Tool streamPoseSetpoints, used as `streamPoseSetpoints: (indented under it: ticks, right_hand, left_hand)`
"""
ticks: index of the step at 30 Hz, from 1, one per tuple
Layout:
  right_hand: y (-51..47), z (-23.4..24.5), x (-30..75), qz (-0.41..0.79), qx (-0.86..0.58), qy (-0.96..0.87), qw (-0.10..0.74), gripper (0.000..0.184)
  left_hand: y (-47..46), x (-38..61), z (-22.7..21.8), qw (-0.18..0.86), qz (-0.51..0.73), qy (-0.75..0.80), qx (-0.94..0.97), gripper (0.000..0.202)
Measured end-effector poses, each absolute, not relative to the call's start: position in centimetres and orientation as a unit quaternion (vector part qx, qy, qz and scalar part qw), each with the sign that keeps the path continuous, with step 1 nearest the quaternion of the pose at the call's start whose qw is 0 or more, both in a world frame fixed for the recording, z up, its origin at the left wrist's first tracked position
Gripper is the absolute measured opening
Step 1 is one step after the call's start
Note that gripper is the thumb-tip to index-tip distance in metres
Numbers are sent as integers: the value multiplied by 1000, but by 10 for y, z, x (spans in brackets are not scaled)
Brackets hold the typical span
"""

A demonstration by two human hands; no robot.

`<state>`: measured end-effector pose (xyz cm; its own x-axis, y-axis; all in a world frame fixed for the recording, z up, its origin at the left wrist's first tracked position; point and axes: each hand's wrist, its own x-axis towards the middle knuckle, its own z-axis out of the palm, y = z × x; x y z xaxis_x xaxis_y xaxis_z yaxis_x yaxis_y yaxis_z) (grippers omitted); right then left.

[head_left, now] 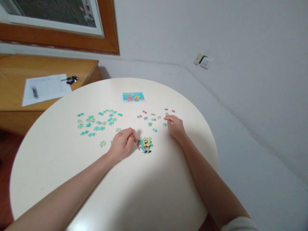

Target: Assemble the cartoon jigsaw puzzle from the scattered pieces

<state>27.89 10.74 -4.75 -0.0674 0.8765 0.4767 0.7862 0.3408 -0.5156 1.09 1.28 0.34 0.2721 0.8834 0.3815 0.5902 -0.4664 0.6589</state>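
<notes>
A partly joined jigsaw puzzle [147,145] with a yellow cartoon figure lies near the middle of the round table. My left hand [122,143] is beside its left edge, fingers curled and closed; whether anything is between them is hidden. Farther right, my right hand [176,126] is closed too, its fingertips down among loose puzzle pieces [150,124] in pink, yellow and teal. Anything in its pinch is too small to make out. A teal puzzle piece [165,124] lies just left of that hand.
Many teal and pale green pieces [96,128] are spread over the left of the white table [60,160]. A picture card [133,97] lies toward the back. Beyond the left edge, a wooden cabinet [48,65] carries a paper sheet [45,89] and keys [71,79].
</notes>
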Motion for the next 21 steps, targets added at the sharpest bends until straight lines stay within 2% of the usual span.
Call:
streamPoseSetpoints:
  ticks: [21]
  right_hand:
    - [107, -46, 279, 60, -576, -731, 361, 31]
  left_hand:
    - [15, 12, 2, 241, 317, 485, 779, 16]
